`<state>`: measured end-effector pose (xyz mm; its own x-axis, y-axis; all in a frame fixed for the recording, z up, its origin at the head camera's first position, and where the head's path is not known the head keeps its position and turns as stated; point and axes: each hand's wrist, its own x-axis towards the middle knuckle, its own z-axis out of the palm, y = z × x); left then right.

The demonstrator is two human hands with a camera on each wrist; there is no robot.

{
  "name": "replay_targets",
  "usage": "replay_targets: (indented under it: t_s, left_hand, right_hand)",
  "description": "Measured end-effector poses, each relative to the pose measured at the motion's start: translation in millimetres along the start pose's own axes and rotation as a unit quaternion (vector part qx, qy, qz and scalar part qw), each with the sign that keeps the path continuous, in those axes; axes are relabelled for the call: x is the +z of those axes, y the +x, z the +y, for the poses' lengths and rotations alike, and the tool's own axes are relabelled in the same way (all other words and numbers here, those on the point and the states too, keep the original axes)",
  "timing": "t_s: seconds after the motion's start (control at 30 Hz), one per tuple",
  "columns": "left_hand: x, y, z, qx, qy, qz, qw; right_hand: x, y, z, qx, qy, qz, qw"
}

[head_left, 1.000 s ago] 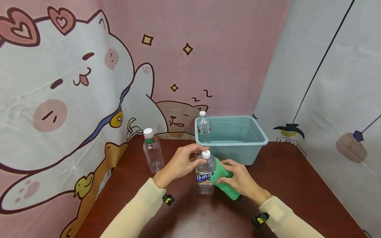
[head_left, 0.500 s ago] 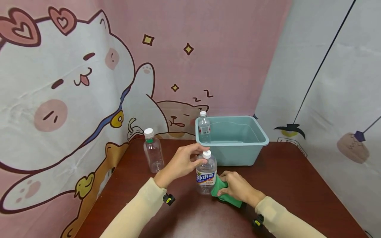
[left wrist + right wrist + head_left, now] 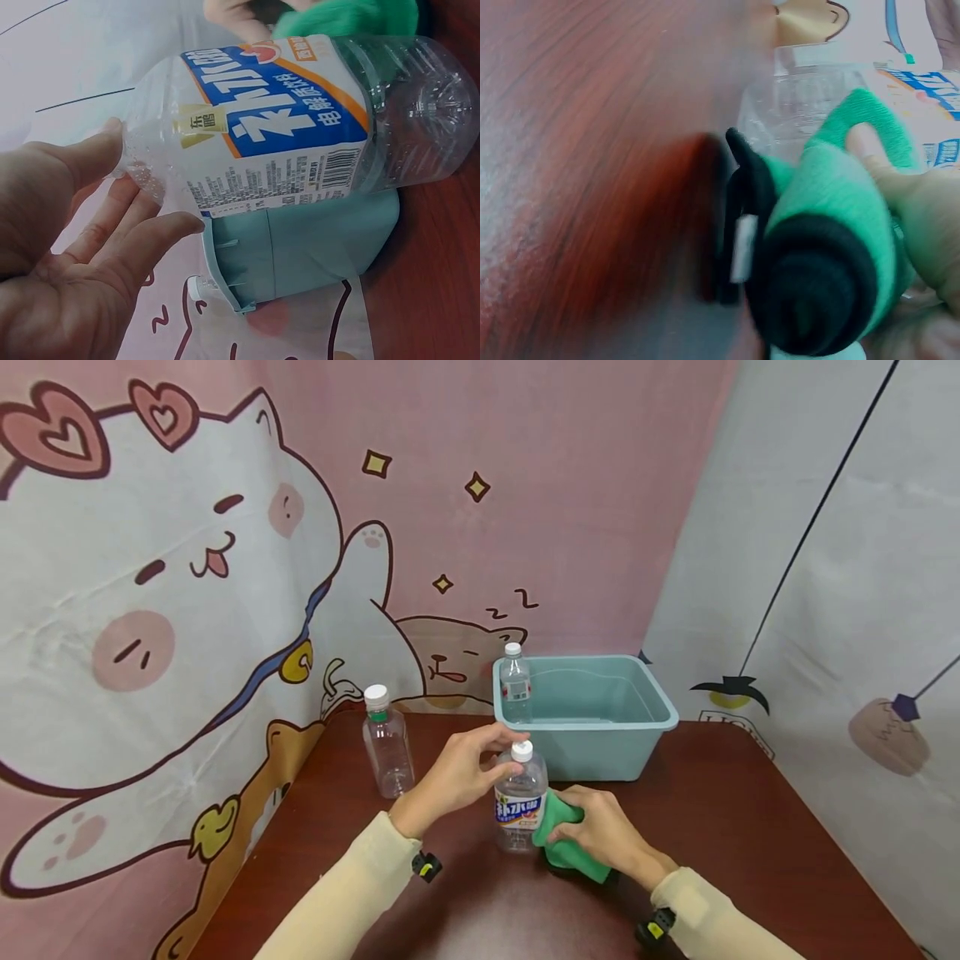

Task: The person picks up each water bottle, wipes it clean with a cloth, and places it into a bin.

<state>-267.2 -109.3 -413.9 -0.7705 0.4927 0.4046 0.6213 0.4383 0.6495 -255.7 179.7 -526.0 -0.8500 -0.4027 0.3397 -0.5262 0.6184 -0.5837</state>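
Upright on the table stands a clear plastic bottle (image 3: 520, 839) with a white cap and a blue, white and orange label. My left hand (image 3: 459, 768) holds it at the neck, thumb on the near side; the left wrist view shows the thumb and fingers (image 3: 154, 244) around the bottle's shoulder. In my right hand (image 3: 607, 833) is a green cloth (image 3: 573, 857) with black edging, gripped and pressed against the bottle's lower right side. The right wrist view shows the cloth (image 3: 829, 195) bunched into a roll, its black edge close to the tabletop.
A pale blue plastic bin (image 3: 592, 756) stands behind the bottle, with a smaller capped bottle (image 3: 515, 685) at its left end. Another clear bottle (image 3: 390, 756) with a white cap stands at the table's left. A printed cloth backdrop (image 3: 585, 527) hangs behind the table (image 3: 720, 827).
My right hand has moved the cloth down the bottle's right side, then slightly back up. The left hand keeps its hold on the bottle's neck.
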Motion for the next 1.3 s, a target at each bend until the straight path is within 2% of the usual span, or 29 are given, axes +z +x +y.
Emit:
replay_targets:
  t_s: [0.13, 0.27, 0.53, 0.7, 0.93, 1.3]
  left_hand:
    - [0.4, -0.2, -1.0, 0.001, 0.001, 0.001, 1.0000]
    - [-1.0, 0.5, 0.1, 0.005, 0.000, 0.003, 1.0000]
    - [-1.6, 1.2, 0.9, 0.011, 0.008, 0.009, 0.9999]
    - [-2.4, 2.1, 0.6, 0.021, 0.016, 0.018, 0.9995]
    - [-3.0, 3.8, 0.4, 0.016, 0.015, 0.014, 0.9997]
    - [-0.3, 0.9, -1.7, 0.007, 0.010, 0.010, 0.9999]
  right_hand:
    - [-8, 2.2, -7, 0.006, 0.018, 0.049, 0.9986]
    - [-22, 9.3, -18, -0.020, 0.026, 0.099, 0.9945]
    - [-38, 21.7, -42, -0.066, 0.049, 0.138, 0.9871]
    - [-39, 29.0, -55, -0.092, 0.015, 0.136, 0.9864]
    - [-41, 30.8, -60, -0.114, -0.021, 0.123, 0.9856]
    - [-41, 22.4, -53, -0.085, -0.020, 0.084, 0.9926]
